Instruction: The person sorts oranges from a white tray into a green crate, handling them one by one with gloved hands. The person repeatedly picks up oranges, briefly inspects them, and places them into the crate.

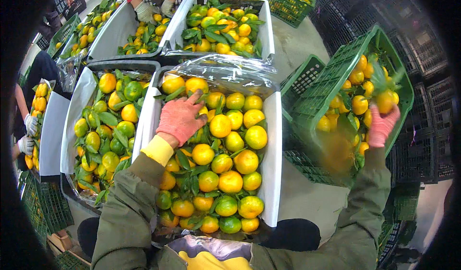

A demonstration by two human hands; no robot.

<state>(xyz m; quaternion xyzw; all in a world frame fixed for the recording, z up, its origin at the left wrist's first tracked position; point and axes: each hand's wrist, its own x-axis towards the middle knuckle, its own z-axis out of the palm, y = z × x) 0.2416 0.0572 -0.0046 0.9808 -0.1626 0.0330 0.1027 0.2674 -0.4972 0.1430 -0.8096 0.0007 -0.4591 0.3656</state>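
Note:
In a pinkish glove with bare, dirty fingertips, my left hand (183, 117) rests on fruit at the upper left of a lined crate (274, 162) before me. That crate holds rows of yellow-orange and green mandarins (230, 181) with leaves, between white liner sheets and clear plastic film. Over at the right, my right hand (384, 124), gloved alike, grips a leafy mandarin (385, 101), slightly blurred, above more mandarins in a tilted green plastic crate (324, 90). A brownish smear blurs that crate's lower part.
Left of my crate stands another lined crate of mandarins (77, 104). Beyond are more filled crates (270, 28), where a co-worker's gloved hands (146, 12) reach in. Another person's striped-gloved hands (30, 125) touch fruit at far left. Dark crates (414, 126) are stacked at right.

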